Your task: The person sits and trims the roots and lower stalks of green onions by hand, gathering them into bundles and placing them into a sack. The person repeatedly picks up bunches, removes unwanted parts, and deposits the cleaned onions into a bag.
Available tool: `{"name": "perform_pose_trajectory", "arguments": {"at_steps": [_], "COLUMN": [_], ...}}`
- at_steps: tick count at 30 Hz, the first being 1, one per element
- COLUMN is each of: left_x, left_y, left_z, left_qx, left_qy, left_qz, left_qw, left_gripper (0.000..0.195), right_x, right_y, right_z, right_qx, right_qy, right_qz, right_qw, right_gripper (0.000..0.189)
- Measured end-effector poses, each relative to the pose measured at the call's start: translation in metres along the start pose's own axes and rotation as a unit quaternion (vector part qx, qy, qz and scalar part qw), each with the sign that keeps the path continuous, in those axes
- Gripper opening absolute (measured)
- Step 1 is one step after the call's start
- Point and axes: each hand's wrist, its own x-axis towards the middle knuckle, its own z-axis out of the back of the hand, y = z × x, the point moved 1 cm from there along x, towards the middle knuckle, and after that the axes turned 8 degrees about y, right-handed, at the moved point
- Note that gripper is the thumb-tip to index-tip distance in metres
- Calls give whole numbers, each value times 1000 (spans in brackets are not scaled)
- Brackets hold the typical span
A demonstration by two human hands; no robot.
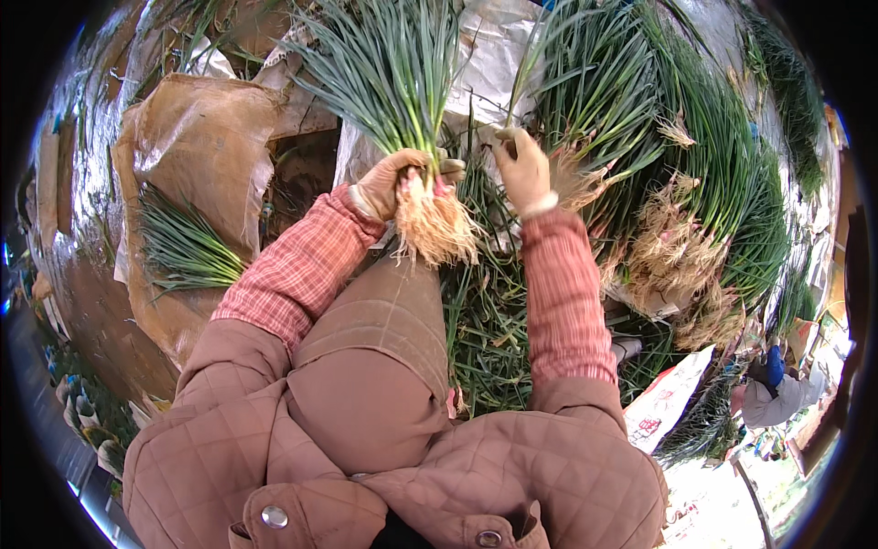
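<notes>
My left hand, in a pale glove, grips a bunch of green onions just above the roots. The long leaves fan away from me, and the pinkish bases and tan roots hang below my fingers. To the right, my gloved right hand pinches the lower end of a thin yellowish-green stalk. That stalk is partly blurred against the leaves behind it. Beside this hand lies a large heap of green onions, its roots turned towards me.
A smaller green onion bundle rests on a brown plastic sheet at left. Loose leaves litter the ground by my leg. A white printed sack lies at right, near another person. Crumpled white sheeting lies ahead.
</notes>
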Motion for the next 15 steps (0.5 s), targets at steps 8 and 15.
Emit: {"name": "perform_pose_trajectory", "arguments": {"at_steps": [8,15], "left_x": [-3,-7], "left_y": [27,33], "left_z": [5,1], "left_qx": [11,-25], "left_qy": [66,85], "left_qz": [72,86], "left_qw": [995,992], "left_gripper": [34,34], "right_x": [-72,-40], "right_y": [43,48], "right_z": [-9,-28], "right_qx": [282,498], "right_qy": [-7,-2], "right_qz": [-74,-228], "right_qw": [957,837], "right_gripper": [54,12]}}
